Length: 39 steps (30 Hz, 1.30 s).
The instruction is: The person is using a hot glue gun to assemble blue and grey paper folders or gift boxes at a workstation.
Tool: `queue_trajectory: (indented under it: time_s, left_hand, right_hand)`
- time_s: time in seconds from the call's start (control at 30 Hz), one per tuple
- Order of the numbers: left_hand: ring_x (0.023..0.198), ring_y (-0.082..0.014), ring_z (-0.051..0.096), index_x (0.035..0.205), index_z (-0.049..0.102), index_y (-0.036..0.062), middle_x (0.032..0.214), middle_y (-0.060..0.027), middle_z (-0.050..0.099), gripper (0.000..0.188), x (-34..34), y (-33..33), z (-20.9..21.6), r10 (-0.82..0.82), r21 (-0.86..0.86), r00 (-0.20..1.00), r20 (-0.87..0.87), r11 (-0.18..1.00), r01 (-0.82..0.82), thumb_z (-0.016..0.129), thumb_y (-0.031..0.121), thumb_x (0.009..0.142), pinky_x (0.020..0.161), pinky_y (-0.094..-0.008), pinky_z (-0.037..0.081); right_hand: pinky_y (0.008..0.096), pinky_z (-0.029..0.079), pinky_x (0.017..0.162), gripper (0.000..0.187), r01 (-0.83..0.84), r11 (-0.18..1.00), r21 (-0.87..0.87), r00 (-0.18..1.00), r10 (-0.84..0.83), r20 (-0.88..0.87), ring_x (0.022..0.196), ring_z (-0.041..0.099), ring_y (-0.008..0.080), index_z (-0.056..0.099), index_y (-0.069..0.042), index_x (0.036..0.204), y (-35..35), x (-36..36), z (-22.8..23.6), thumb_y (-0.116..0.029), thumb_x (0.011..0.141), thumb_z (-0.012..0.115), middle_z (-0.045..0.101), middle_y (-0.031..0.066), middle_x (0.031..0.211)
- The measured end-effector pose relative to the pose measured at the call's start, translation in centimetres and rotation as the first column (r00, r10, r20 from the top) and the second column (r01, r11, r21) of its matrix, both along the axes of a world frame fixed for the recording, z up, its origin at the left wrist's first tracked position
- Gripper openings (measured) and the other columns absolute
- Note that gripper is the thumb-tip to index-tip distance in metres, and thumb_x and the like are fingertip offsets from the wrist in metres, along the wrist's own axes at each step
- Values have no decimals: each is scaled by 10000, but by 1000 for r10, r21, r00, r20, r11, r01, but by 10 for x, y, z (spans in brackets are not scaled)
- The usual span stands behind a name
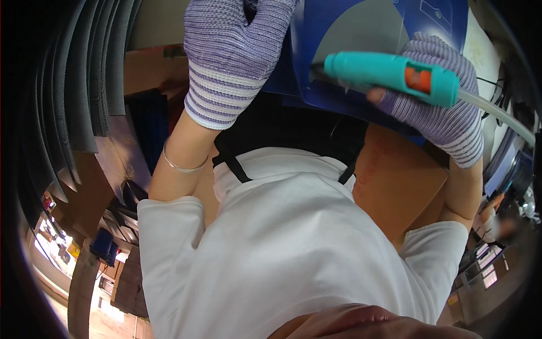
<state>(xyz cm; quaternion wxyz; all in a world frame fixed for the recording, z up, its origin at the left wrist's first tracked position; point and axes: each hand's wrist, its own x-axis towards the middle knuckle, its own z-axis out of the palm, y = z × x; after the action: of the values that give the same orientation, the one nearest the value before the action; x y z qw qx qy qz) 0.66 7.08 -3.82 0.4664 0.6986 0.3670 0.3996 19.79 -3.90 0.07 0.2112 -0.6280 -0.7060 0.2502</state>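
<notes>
In a purple-and-white striped knit glove, my right hand (451, 121) is closed around a teal hot glue gun (367, 68). Its dark nozzle points left, and a pale glue stick (497, 110) trails from the rear. Beneath the gun lies a glossy blue sheet (316, 93) with a grey rounded area (361, 34). My left hand (237, 42), gloved alike, is beside the sheet's left edge at the top of the picture. The upper border cuts off its fingertips, so what they touch is hidden.
Dark curved strips (84, 73) hang in a row at far left. Brown cardboard (395, 175) lies below the blue sheet, near my body. Dark blue pieces (148, 127) stand by my left forearm. Another person (491, 223) is at the far right edge.
</notes>
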Motion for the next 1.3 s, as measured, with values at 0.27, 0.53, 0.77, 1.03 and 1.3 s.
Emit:
queue_trajectory:
  time_s: [0.27, 0.53, 0.77, 1.03, 1.3]
  left_hand:
    - [768, -157, 576, 1103, 593, -1, 900, -106, 594, 241, -7, 11, -6, -133, 83, 964, -231, 984, 156, 614, 94, 882, 701, -284, 482]
    - [724, -233, 599, 989, 601, 3, 828, -134, 598, 198, 10, 9, -14, -47, 365, 991, -129, 926, 91, 640, 134, 847, 678, -337, 474]
    - [554, -203, 585, 835, 662, 58, 638, -75, 590, 123, 13, 23, -47, 14, 603, 993, -116, 796, 59, 682, 179, 838, 529, -332, 459]
    - [985, -331, 607, 1154, 573, -42, 1085, -206, 601, 359, 25, 7, 3, -27, 292, 986, -167, 953, 75, 595, 59, 811, 900, -397, 477]
    - [980, -327, 601, 1152, 587, -27, 1082, -201, 600, 341, 23, 6, -3, -1, 330, 971, -239, 940, 82, 594, 58, 822, 902, -394, 471]
  right_hand:
    - [298, 494, 660, 316, -184, 982, 29, 982, 185, -40, 672, 616, 181, 690, -46, 843, 6, 23, -4, -317, 745, 820, 655, 58, 791]
    - [269, 498, 620, 331, 43, 996, 73, 987, -53, 149, 670, 628, 174, 687, -59, 869, 1, 19, -6, -317, 731, 839, 640, 20, 743]
    - [352, 497, 794, 393, -163, 979, 118, 987, 162, 25, 837, 626, 239, 697, -46, 876, -1, 27, -5, -365, 692, 834, 657, 84, 864]
    - [301, 514, 604, 373, 280, 958, 64, 935, -287, 210, 624, 643, 181, 702, -109, 806, -3, 31, -2, -465, 743, 795, 634, 38, 666]
    - [359, 506, 796, 329, -95, 990, 108, 966, 65, 251, 850, 635, 240, 710, -65, 856, 1, 11, 3, -347, 717, 807, 673, 59, 873]
